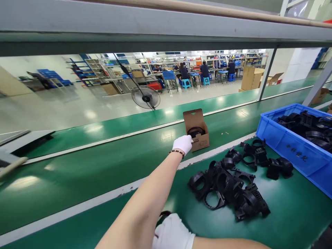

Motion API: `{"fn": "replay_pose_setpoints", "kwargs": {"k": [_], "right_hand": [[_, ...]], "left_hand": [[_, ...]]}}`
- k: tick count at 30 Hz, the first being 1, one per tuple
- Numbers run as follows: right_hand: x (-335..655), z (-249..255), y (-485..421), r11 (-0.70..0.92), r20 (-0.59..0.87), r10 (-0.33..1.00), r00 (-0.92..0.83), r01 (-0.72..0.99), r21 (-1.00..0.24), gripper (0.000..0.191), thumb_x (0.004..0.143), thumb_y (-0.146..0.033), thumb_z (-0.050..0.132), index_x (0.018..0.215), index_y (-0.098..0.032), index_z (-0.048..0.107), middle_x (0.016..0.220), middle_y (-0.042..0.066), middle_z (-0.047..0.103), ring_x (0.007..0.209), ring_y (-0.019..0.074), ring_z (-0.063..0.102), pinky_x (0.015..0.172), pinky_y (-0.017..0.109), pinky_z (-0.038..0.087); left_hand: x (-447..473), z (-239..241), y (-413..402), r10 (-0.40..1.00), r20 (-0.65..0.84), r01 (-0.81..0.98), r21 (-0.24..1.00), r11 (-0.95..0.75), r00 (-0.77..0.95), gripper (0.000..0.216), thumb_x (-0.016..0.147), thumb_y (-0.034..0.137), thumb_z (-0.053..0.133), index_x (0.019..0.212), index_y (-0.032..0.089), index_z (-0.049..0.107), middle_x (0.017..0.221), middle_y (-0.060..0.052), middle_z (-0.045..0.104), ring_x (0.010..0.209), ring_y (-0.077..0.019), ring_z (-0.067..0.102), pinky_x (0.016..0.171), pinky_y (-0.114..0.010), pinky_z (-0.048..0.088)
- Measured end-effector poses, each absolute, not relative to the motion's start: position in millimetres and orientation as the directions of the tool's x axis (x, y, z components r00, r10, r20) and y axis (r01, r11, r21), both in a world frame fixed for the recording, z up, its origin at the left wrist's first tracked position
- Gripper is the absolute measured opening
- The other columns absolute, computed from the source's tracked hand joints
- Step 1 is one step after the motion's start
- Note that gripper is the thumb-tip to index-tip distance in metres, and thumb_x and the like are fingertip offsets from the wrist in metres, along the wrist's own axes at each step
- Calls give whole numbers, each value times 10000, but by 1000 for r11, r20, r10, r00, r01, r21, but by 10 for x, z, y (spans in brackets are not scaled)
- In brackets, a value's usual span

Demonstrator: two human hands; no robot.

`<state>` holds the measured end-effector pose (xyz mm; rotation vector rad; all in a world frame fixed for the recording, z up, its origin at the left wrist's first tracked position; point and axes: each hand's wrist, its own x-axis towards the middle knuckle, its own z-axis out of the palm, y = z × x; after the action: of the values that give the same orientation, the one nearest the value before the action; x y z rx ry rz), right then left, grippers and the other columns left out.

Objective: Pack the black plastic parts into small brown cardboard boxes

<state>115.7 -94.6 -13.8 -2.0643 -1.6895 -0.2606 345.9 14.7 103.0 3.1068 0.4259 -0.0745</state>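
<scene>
Reaching far forward across the green conveyor belt (103,162), the left hand (183,144) in its white glove touches the near left edge of a small brown cardboard box (197,133) that stands on the belt with its lid flap up. A black ring-shaped plastic part (195,131) already sits inside the open box, so the packing of this one piece looks done, while the flap is not yet folded down. Whether the fingers of that grip pinch the box wall or only press against it cannot be told, since the back of the glove hides them.

Close to the body, at the bottom of the view, the right hand (172,235), also gloved in white, rests on the green counter (290,214) with something dark (163,215) just showing above it; the grip there looks curled, but what it encloses is too hidden to name.

Much seems left, judging by the stock: a loose heap of black plastic clamp parts (228,183) lies on the counter to the right of the reaching arm, well apart from the box, and a blue plastic bin (290,145) farther right holds many more. Other people sit at benches far off across the hall.
</scene>
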Motion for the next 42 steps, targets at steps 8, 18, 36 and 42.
{"fn": "replay_pose_setpoints", "kwargs": {"k": [8,18,36,42], "right_hand": [[1087,256,-1330,60,553,832,46,983,-172,246,923,-356,379,1038,-177,504,698,16,592,584,202,518,583,343,372],[840,451,-1593,137,867,497,46,982,-131,487,961,-265,461,1421,-196,319,1058,101,652,1002,241,606,982,481,443],[392,969,-856,28,284,959,-23,1000,-14,190,790,-229,523,848,-138,680,853,165,658,810,291,615,762,492,466],[906,492,-1157,49,495,577,650,577,-815,460,983,-415,387,1412,-255,435,1400,95,520,1282,254,500,1036,488,437]], "left_hand": [[1381,1053,655,362,46,359,56,-931,931,267,914,277,453,866,198,704,937,-87,720,921,-226,662,844,-326,476],[-488,262,258,609,611,136,640,-756,506,867,865,732,332,1524,186,191,1558,-158,300,1442,-304,298,1188,-468,257],[-495,36,234,696,392,-156,912,-379,601,970,802,769,452,1546,214,169,1620,-108,189,1502,-316,102,1242,-457,77],[-507,164,184,649,308,-259,950,-173,696,688,968,582,278,1551,240,151,1636,-41,144,1508,-221,109,1248,-403,115]]}}
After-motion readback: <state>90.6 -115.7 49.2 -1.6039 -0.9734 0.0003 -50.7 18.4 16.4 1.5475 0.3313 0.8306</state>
